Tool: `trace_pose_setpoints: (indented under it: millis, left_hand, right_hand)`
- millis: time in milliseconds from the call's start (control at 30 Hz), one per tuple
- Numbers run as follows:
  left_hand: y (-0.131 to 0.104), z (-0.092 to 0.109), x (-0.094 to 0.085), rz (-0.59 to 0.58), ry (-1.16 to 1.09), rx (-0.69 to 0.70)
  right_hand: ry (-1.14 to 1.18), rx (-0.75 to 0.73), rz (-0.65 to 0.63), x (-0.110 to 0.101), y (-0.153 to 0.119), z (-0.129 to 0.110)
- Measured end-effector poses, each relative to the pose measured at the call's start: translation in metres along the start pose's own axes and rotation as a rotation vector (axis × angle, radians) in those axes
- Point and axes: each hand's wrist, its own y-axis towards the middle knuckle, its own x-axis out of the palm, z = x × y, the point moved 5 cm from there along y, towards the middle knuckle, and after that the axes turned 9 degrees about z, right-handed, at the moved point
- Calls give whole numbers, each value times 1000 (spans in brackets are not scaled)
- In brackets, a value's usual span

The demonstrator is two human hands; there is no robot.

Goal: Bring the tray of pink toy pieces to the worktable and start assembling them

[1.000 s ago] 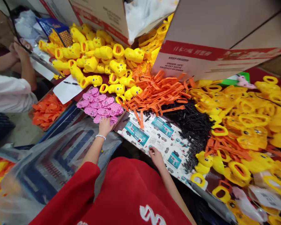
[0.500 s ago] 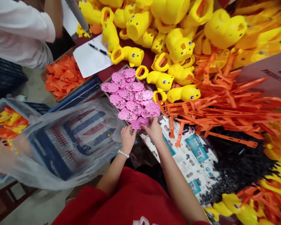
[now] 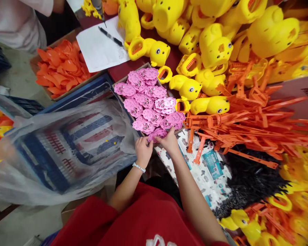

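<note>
Several stacks of pink plastic pieces [image 3: 145, 100] with small metal parts on them lie in a shallow cardboard box [image 3: 119, 81]. At the box's near corner, my left hand [image 3: 143, 149] and my right hand [image 3: 169, 140] meet around the nearest pink piece [image 3: 157, 133]. The fingers of both hands are pinched on it, my left hand from the left and my right hand from the right. Their fingertips partly cover the piece. A beaded bracelet circles my left wrist.
Yellow duck-like shells [image 3: 186, 87] are heaped behind the box, with orange strips [image 3: 246, 119] and black parts [image 3: 251, 181] to the right. A plastic-covered blue crate [image 3: 48, 164] and a box of orange pieces [image 3: 63, 66] stand left. A person's white sleeve [image 3: 15, 20] shows at top left.
The view has shifted, so the box and both hands appear slightly farther right. Both hands keep their pinch on the nearest pink piece.
</note>
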Motion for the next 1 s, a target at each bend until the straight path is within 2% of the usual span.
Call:
trace_pose_setpoints:
  millis: [167,333,500,667,800,1000]
  left_hand:
    - [1,-1,1,-18,-15,-16]
    - [1,1,-1,-39,-64,-45]
    - [3,-1,-6,-35,-138,-85]
    - [6,-5,-9,-70,-173,-91]
    - [9,-7,-11,-99,-177,-96]
    - [11,-7,-16,-149,-153,-74]
  right_hand:
    - [64,-26,35,-2,3,4]
    - [295,-75,101,-8,-3,12]
    - [464,-107,68,-8,-5,21]
    - [325,-91,14,-6,7,16]
    - [196,-177,-78,-5,10,3]
    - [317,-181,-79,-2,2,3]
